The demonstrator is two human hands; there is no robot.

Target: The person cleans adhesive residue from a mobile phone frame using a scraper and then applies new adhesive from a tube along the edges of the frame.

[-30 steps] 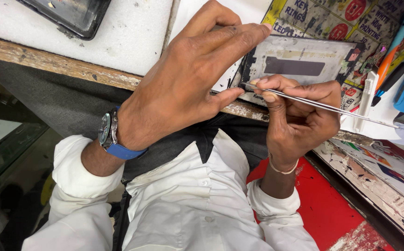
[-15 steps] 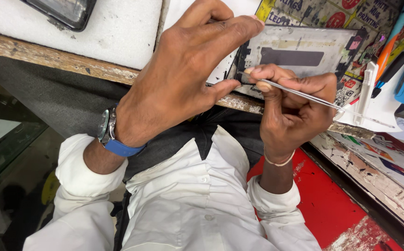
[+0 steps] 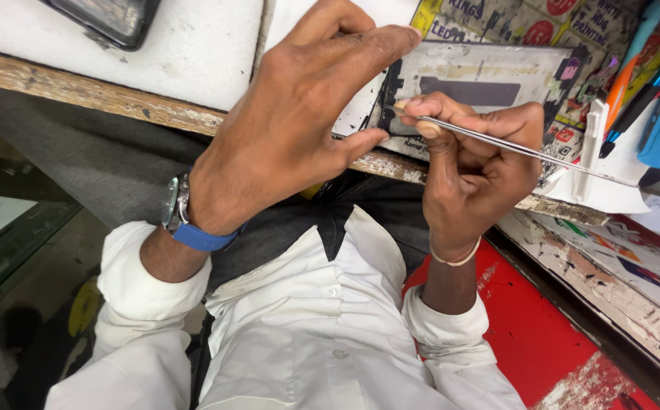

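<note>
At bench edge (image 3: 117, 102), hands (image 3: 292, 137) on tweezers (image 3: 512, 144)

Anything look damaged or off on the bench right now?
The bench edge is chipped and worn, and the red surface has paint flaking off. The opened panel under the tweezers shows no clear damage.

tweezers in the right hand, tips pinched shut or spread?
Cannot tell. The right hand pinches the metal tweezers mid-shaft, but the tips sit behind its fingertips at the opened phone frame.

Silver tweezers (image 3: 512, 144), grey-white phone panel (image 3: 489, 72) with black strip, blue watch strap (image 3: 197, 238), white shirt (image 3: 307, 334), red floor (image 3: 535, 334)
</note>
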